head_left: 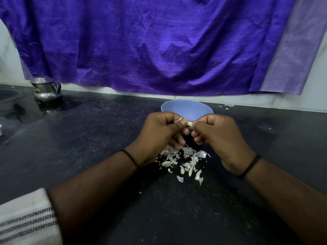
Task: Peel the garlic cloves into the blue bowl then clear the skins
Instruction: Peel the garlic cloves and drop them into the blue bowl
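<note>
Both hands (pixel 191 131) round garlic clove (pixel 189 123)

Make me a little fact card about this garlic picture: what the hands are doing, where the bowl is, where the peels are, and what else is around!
left hand: pinches one end of the garlic clove
right hand: pinches the other end
blue bowl: on the counter, just behind the hands
skins: pile on the dark counter, below the hands
metal jug: far left, by the wall
purple cloth: hangs behind
striped towel: bottom left corner

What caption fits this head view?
Both hands pinch a garlic clove before the blue bowl, above skins.
</note>
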Demonstrator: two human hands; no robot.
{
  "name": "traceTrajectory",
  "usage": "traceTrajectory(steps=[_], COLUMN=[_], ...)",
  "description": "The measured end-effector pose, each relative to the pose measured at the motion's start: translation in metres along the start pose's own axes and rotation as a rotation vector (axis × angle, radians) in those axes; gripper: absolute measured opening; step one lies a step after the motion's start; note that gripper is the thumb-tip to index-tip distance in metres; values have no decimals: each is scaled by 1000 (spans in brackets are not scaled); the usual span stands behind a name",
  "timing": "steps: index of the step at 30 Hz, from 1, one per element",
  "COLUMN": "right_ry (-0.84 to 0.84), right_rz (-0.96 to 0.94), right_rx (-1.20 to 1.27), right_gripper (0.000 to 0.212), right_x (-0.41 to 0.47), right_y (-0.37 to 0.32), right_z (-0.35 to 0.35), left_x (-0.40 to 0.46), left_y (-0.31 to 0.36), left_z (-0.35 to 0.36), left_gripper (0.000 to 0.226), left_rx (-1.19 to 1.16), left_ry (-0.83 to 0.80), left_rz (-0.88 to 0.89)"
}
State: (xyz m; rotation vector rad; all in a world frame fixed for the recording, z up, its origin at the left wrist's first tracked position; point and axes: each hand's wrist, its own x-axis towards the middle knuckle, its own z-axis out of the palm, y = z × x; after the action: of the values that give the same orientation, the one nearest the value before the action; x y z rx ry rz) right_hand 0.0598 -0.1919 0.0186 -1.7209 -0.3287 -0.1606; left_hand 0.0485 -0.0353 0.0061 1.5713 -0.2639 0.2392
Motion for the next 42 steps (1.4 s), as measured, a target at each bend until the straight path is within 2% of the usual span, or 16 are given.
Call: traceTrajectory(steps=[4, 8, 12, 16, 22, 34, 42], right_ry=[-35, -36, -19, -17, -25, -98, -114], right_rz=[-17, -17, -32, -50, -49, -91, -87], right_rx=[14, 11, 8, -10, -14, 2, -12], right_gripper=[12, 11, 12, 12, 11, 17, 25], right_x=[3, 3, 4, 4, 4, 4, 3], right_y=[1, 3, 3, 3, 3, 2, 1], right_z=[-2, -1, -2, -2, -3, -4, -5], left_x=[0, 2, 1, -1, 2, 0, 2], left_y=[-1, 0, -1, 0, -2, -2, -5], left_z=[0, 1, 1, 2, -1, 1, -1], left_gripper=[14, 3, 10, 10, 6, 15, 21], left_rx=[-24, 77, 209, 228, 230, 207, 180], left_ry=[45, 103, 97, 70, 62, -42, 26], left_rz=[-16, 70, 121, 119, 107, 124, 125])
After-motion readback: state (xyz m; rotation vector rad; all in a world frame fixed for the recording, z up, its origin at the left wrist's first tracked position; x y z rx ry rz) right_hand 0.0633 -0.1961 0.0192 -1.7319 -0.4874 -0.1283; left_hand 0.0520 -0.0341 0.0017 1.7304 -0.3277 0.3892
